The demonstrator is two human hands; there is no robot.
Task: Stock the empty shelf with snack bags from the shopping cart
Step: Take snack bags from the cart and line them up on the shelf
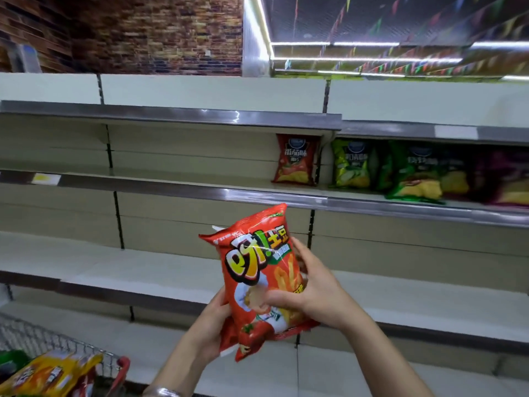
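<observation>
Though gripped by both hands, red snack bag (pixel 257 279) before bare shelf (pixel 143 270).

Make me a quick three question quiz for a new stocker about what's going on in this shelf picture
1. True or false: the red snack bag is held in both hands, the left hand low on its left edge and the right hand on its right side.
2. Where does the red chip bag already on the shelf stand? A) at the far left end B) near the upright post, left of the green bags C) on the lowest shelf
3. Fill in: more bags wait in the shopping ____ at the lower left.

Key: 1 true; 2 B; 3 cart.
</observation>
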